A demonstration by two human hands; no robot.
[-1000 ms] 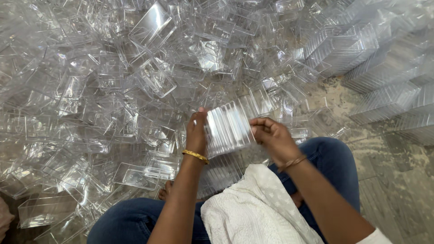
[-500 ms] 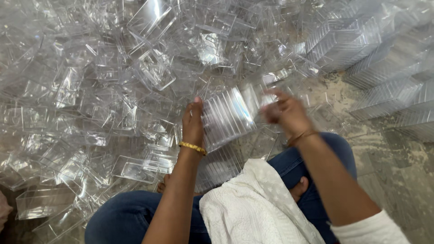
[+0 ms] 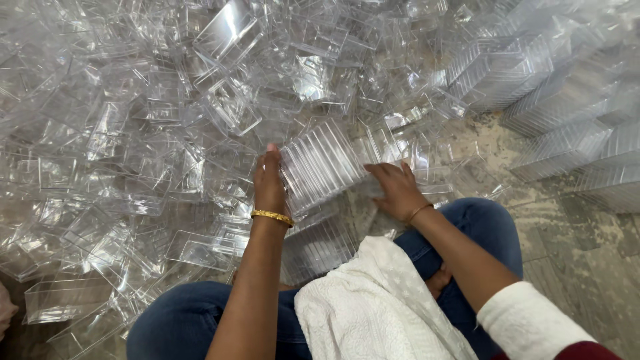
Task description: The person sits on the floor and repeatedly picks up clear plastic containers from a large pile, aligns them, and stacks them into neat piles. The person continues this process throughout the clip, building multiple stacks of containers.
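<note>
I sit on the floor with my legs folded, facing a big heap of clear plastic boxes (image 3: 220,107). Between my hands is a nested stack of clear boxes (image 3: 320,163), lying on its side. My left hand (image 3: 269,180), with a gold bangle at the wrist, presses flat against the stack's left end. My right hand (image 3: 395,188) holds the stack's right end with its fingers spread over it. A second stack of nested boxes (image 3: 319,243) lies just below, near my knee.
Long finished stacks of nested clear boxes (image 3: 567,133) lie in rows at the right on the worn stone floor (image 3: 573,247). A white cloth (image 3: 373,307) covers my lap. Loose boxes (image 3: 63,297) spread out to the left edge.
The stack has stayed between my hands. My right hand went out toward the heap and has come back onto the stack's right end. My left hand has kept its place.
</note>
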